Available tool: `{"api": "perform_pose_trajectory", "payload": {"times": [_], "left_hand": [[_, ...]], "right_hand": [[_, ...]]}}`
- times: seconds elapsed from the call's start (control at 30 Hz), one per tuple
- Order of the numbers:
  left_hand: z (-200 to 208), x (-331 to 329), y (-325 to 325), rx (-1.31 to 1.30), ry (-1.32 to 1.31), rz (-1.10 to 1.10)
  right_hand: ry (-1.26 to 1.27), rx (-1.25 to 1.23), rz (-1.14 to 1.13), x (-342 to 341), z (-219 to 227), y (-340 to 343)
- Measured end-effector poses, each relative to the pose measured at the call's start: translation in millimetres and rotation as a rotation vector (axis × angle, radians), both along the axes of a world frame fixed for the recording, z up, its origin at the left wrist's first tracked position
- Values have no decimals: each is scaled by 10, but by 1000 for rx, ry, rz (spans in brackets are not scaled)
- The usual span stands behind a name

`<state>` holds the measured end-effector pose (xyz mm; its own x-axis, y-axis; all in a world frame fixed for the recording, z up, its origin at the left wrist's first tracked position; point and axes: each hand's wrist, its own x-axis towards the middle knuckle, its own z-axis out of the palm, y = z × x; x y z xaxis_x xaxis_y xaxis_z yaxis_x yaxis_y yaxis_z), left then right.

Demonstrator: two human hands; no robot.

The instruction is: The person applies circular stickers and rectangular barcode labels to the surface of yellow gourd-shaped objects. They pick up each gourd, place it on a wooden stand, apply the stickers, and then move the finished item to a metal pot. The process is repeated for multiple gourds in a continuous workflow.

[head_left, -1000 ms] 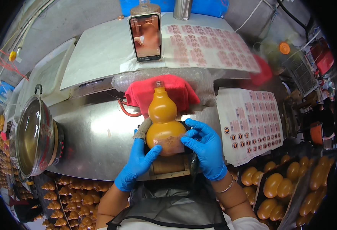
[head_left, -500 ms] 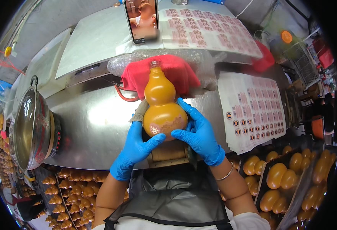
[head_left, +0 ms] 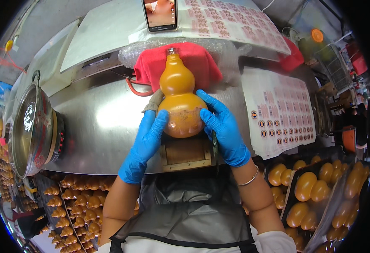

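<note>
A glossy amber gourd-shaped bottle [head_left: 177, 79] lies tilted in front of me, its clear neck resting on a bunched red cloth [head_left: 204, 63]. A reddish patterned decal runs across its lower bulb. My left hand [head_left: 146, 133], gloved in blue, presses against the left side of that bulb, thumb on the decal. A grey cloth cover [head_left: 154, 101] is on a finger of this hand. On the right side my right hand [head_left: 226, 130], also in a blue glove, holds the bulb with its thumb on the decal's edge. A wooden block [head_left: 185, 155] sits below the bottle.
At left stands a pan of liquid [head_left: 27, 130] on a heater. Printed decal sheets [head_left: 273, 107] lie right and at the back, near a propped phone [head_left: 161, 19]. Bubble wrap [head_left: 231, 61] surrounds the cloth. Trays of amber gourd shapes [head_left: 81, 206] stand below the table's front edge.
Both thumbs have moved from the bottle's lower front up and outward to the sides of the decal. More of the bottle's base and the wooden block shows. The whole view has shifted slightly.
</note>
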<state>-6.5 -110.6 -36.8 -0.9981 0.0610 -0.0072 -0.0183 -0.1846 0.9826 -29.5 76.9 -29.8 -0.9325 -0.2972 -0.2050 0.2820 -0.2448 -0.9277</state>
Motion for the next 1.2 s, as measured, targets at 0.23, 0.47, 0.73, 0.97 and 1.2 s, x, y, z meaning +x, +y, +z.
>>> {"api": "perform_pose_trajectory", "payload": {"times": [0.23,0.47,0.73,0.97,1.2], "left_hand": [[-66,29,-66,-104,99,-71],[-95,27,-119,-135,105,-95],[-36,52,-68,-131,62,-45],[-72,47,-73,-147,103,-39],[-161,49,-104,-145,179,-88]], "right_hand": [[138,-94,59,-28,-23,-23],[87,-60,93,-13,32,24],[165,-76,43,1,-62,-29],[183,-31,17,0,-72,-44],[166,63,106,-44,-66,70]]}}
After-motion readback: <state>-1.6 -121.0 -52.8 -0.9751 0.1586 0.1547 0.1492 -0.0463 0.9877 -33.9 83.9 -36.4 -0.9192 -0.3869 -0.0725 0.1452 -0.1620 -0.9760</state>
